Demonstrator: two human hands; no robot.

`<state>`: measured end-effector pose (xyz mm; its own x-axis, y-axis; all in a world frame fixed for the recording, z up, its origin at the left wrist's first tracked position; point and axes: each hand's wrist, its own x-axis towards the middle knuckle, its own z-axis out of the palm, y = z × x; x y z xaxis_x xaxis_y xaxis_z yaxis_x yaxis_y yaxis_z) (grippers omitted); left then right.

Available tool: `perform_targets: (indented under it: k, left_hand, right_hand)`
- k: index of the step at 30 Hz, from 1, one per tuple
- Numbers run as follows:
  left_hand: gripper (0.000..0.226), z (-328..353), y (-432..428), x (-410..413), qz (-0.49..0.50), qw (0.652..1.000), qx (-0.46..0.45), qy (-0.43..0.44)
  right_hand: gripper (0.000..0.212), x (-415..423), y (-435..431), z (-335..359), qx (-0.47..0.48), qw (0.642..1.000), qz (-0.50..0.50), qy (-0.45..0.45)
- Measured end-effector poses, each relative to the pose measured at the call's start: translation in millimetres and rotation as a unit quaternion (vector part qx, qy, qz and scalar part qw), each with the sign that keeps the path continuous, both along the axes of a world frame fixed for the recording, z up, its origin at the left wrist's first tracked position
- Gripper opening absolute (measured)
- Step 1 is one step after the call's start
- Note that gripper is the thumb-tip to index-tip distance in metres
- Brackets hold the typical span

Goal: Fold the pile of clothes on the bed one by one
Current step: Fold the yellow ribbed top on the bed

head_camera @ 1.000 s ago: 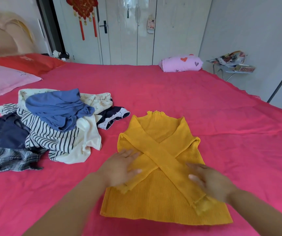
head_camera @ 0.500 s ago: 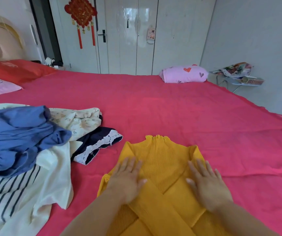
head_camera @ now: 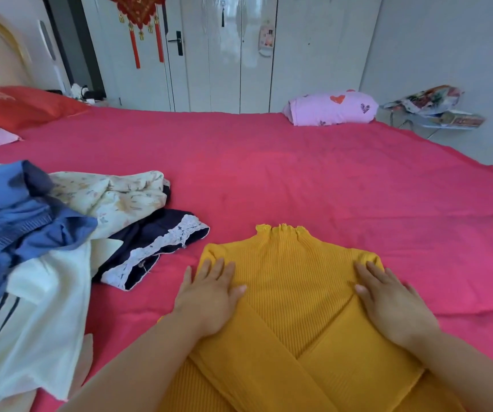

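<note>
A mustard-yellow ribbed sweater (head_camera: pixel 286 281) lies flat on the pink bed (head_camera: pixel 298 173), collar pointing away, its two sleeves crossed over the chest. My left hand (head_camera: pixel 209 295) rests flat on the sweater's left shoulder with fingers straight. My right hand (head_camera: pixel 390 304) lies flat on the right shoulder, fingers spread. To the left sits the pile of clothes (head_camera: pixel 40 233): a blue garment, a floral cream piece, a white top, a striped one and a navy piece with white lace trim (head_camera: pixel 156 251).
A lilac heart-print pillow (head_camera: pixel 333 108) sits at the bed's far edge. Red and pink pillows (head_camera: pixel 16 105) lie at the far left by the headboard. White wardrobe doors stand behind the bed. A small table with papers (head_camera: pixel 435 114) stands at the right.
Both hands slid up from the crossed sleeves to the sweater's shoulders and moved slightly outward. The view has come closer to the bed.
</note>
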<state>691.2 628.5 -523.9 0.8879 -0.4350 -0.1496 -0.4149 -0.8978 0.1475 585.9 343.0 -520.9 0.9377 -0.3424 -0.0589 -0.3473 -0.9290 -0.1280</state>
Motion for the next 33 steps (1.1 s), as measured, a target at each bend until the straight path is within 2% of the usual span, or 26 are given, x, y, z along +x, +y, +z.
perform_targets:
  k: [2,4,8,12,14,16,19,23,30,33]
  left_hand:
    - [0.059,3.2,-3.9,13.4,-0.006,0.997,-0.035,-0.074]
    - [0.059,6.4,-9.4,28.0,0.001,0.993,-0.059,-0.106]
    - [0.058,1.9,-12.6,54.3,0.051,0.995,-0.067,-0.051]
    - [0.052,-6.7,-12.1,63.9,0.074,0.988,-0.03,-0.132]
    - [0.043,-7.8,-13.9,63.1,0.086,0.979,-0.064,-0.175]
    - [0.033,-2.1,-15.0,60.4,0.117,0.964,-0.146,-0.191]
    - [0.021,15.8,-10.4,50.2,0.147,0.929,-0.286,-0.181]
    - [0.006,48.3,8.3,17.8,0.122,0.888,-0.419,-0.143]
    - [0.026,104.8,60.2,-74.6,0.047,0.87,-0.48,-0.097]
    - [0.036,115.7,87.5,-128.2,0.018,0.864,-0.497,-0.073]
  right_hand:
    - [0.054,12.1,-4.2,3.0,0.012,0.998,0.023,-0.054]
    - [0.056,27.4,-8.1,6.3,0.027,0.995,0.029,-0.086]
    - [0.055,53.6,-19.3,2.0,0.042,0.997,0.001,-0.059]
    - [0.048,60.3,-19.7,-4.3,-0.056,0.996,-0.023,-0.065]
    - [0.039,58.7,-17.1,-2.5,-0.061,0.991,-0.015,-0.115]
    - [0.03,54.4,-14.5,4.2,-0.026,0.985,-0.008,-0.171]
    - [0.022,41.6,-9.7,27.6,0.043,0.97,-0.02,-0.238]
    - [0.018,8.7,4.1,62.8,0.116,0.952,-0.028,-0.282]
    - [0.029,-93.1,43.0,116.8,0.172,0.931,0.031,-0.321]
    - [0.032,-147.5,57.2,125.1,0.168,0.928,0.041,-0.331]
